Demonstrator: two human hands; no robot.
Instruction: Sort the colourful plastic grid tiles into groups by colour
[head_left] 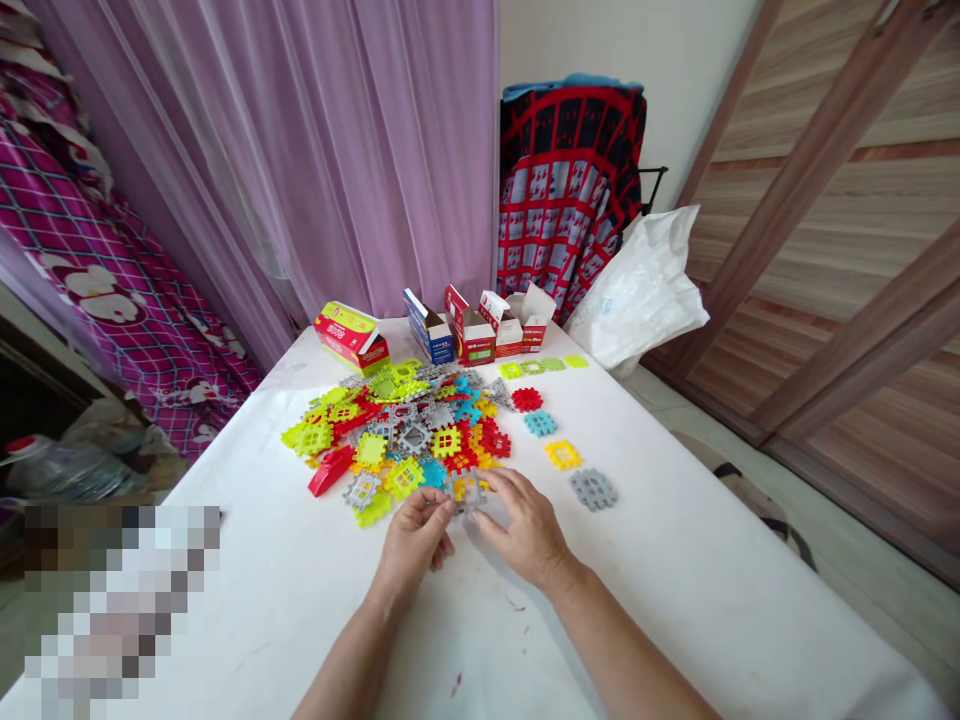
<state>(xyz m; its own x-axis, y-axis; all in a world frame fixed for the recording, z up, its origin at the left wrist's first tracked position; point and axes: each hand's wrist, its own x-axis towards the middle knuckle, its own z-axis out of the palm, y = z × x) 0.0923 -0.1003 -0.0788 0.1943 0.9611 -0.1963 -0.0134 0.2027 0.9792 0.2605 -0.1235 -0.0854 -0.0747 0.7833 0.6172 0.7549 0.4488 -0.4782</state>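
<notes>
A grey notched building tile (466, 492) with openings sits between my two hands at the near edge of a colourful pile. My left hand (418, 535) pinches its left side between thumb and fingers. From the right, my right hand (529, 525) holds the tile with thumb at the bottom and fingers at the top. The pile of plastic tiles (415, 435) lies just beyond, mixing grey, lime, red, yellow and blue pieces. A red curved piece (330, 471) rests at its left edge. Right of my right hand lies a separate grey tile (594, 490).
A yellow tile (563, 455), a blue tile (540, 424) and a red tile (527, 399) lie apart on the white table (675, 600). Lime tiles (553, 365) form a row behind them. Open boxes (474, 338) and a red-and-green box (351, 335) stand along the back. A white bag (637, 290) is at the right.
</notes>
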